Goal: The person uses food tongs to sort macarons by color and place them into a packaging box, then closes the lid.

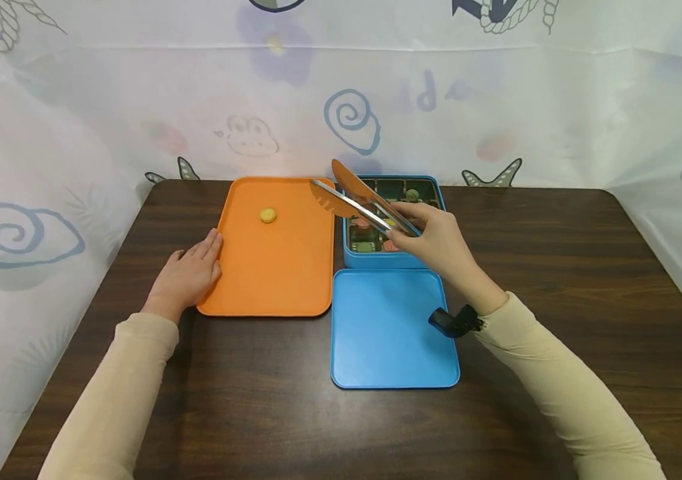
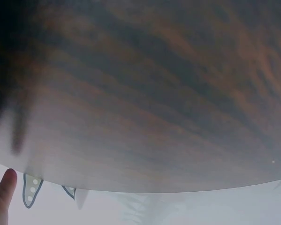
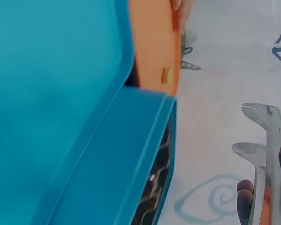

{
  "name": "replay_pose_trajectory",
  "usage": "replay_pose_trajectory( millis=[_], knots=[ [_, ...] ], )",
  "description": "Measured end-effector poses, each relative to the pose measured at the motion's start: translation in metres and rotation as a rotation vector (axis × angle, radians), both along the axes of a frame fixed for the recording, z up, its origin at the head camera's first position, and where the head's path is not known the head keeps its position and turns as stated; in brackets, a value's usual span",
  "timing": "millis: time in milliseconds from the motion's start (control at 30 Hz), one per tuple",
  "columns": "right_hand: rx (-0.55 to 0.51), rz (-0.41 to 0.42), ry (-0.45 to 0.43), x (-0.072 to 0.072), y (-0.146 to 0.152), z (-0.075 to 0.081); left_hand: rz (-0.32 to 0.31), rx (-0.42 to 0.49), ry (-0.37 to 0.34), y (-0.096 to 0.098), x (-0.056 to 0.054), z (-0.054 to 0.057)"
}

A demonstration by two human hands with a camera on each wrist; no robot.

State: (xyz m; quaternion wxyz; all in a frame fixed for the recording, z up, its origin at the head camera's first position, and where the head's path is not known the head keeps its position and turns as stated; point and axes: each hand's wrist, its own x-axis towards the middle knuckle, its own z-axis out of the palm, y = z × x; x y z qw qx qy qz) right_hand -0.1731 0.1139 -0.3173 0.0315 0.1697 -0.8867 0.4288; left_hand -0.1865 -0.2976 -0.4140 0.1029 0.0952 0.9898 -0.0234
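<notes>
My left hand [image 1: 189, 273] rests with its fingers nearly straight along the left edge of an orange tray [image 1: 269, 273]. A small round yellow piece [image 1: 267, 215] lies on the upper part of that tray. My right hand [image 1: 433, 237] holds a pair of metal tongs [image 1: 355, 183], whose spread tips point up and left towards the tray. One head looks spoon-like and the other slotted. Below the tongs stands a blue box [image 1: 385, 260] with dark compartments holding several small coloured pieces, partly hidden by hand and tongs. Nothing shows between the tips.
A flat blue lid or tray [image 1: 391, 333] lies in front of the box, close against it and the orange tray's right side. All stand on a dark wooden table [image 1: 245, 400]. A printed white cloth [image 1: 197, 87] hangs behind the table's far edge.
</notes>
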Motion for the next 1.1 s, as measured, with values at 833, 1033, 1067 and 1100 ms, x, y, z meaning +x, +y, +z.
replay_pose_trajectory(
  millis=[833,1033,1067,1100],
  knots=[
    [0.056,0.038,-0.142,-0.024,-0.109,-0.02,-0.011,0.001,0.035,0.0,-0.001,0.001],
    [0.093,0.049,-0.099,-0.03,-0.125,-0.027,-0.018,-0.001,0.036,0.0,0.0,0.0],
    [0.104,0.052,-0.093,-0.032,-0.127,-0.028,-0.019,-0.003,0.036,0.0,0.0,0.0],
    [0.114,0.053,-0.088,-0.033,-0.129,-0.029,-0.019,-0.004,0.036,0.0,0.0,0.0]
  ],
)
